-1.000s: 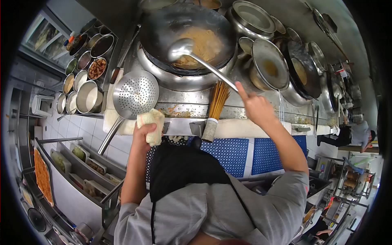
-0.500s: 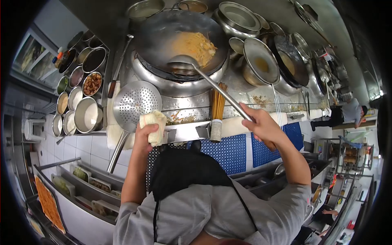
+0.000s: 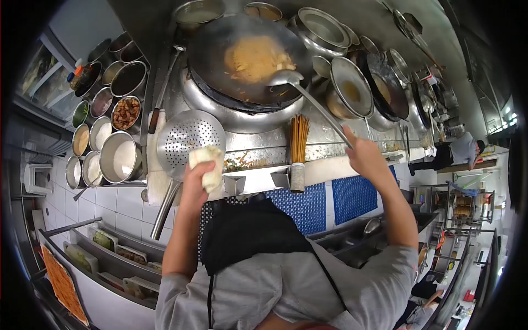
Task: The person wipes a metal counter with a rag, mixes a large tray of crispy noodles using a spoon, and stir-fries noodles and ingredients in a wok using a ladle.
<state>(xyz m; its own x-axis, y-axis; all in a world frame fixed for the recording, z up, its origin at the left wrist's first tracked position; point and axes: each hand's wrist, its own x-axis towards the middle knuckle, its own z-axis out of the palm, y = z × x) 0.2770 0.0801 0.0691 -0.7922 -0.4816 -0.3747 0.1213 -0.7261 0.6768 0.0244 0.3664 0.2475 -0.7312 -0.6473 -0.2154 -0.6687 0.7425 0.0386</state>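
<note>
My left hand (image 3: 197,184) is closed around a folded cream cloth (image 3: 212,171), just in front of a perforated metal strainer (image 3: 187,135). Gripped in my right hand (image 3: 365,157) is the end of a long-handled ladle (image 3: 323,110), whose bowl rests over the right side of a large dark wok (image 3: 212,60). Orange-yellow noodles (image 3: 254,58) with pale chunks lie in the wok, partly veiled by steam. Between my hands, a bamboo wok brush (image 3: 298,143) stands at the counter's front edge.
To the left are several metal containers, one with browned chunks (image 3: 126,113) and one with white powder (image 3: 120,157). A wooden-handled spatula (image 3: 158,104) lies left of the wok. A strainer over a pot (image 3: 352,91) and a second wok (image 3: 385,88) stand right. Another person (image 3: 461,151) is farther right.
My right hand has moved right and slightly up, carrying the ladle bowl from the wok's near middle to its right side. The noodles have shifted left and spread. My left hand still holds the cloth.
</note>
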